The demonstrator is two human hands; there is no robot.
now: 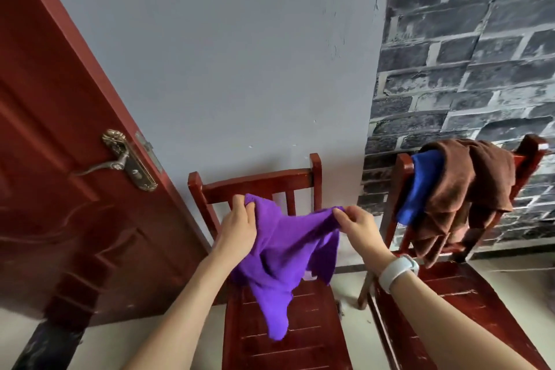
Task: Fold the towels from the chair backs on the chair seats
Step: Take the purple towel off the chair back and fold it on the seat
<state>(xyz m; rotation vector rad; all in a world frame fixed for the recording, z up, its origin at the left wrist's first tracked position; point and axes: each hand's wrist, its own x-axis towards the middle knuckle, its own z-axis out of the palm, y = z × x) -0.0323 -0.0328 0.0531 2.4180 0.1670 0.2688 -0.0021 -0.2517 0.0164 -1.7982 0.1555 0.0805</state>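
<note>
A purple towel (282, 255) hangs in the air above the slatted seat of the left red wooden chair (288, 339). My left hand (238, 227) pinches its upper left corner. My right hand (359, 227), with a white wristband, pinches the upper right edge. The cloth sags between them and its lowest tip dangles just over the seat. On the back of the right red chair (468, 294) a brown towel (468, 189) is draped over a blue towel (420, 186).
A dark red door (60, 189) with a brass lever handle (126, 159) stands open at the left, close to the left chair. A grey wall and brick-pattern wallpaper (480, 54) rise behind the chairs. Pale floor shows between the two chairs.
</note>
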